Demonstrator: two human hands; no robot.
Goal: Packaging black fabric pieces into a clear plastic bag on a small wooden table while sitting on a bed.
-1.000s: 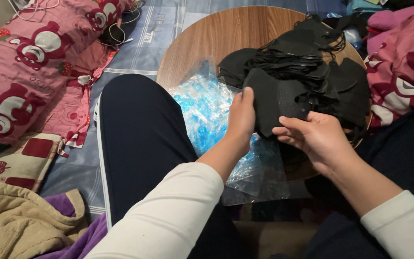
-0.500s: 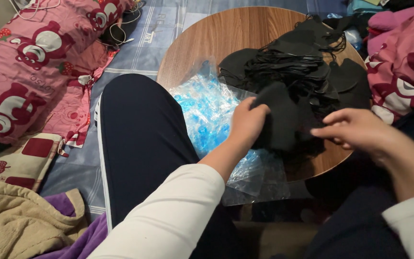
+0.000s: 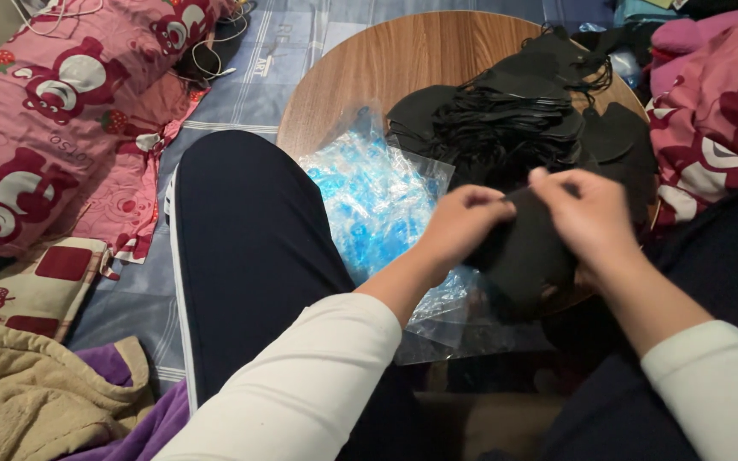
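I see my left hand and my right hand both pinching one black mask between them, with the mask pile just beyond on the round tabletop and blue plastic bags left of them.

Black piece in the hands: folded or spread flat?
Folded, as far as the view shows: the black piece hangs doubled between left hand and right hand, both pinching its top edge.

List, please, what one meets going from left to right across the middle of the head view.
Pink cartoon pillow → dark trouser leg → clear bag of blue pieces → left hand → black mask → right hand → pink blanket.
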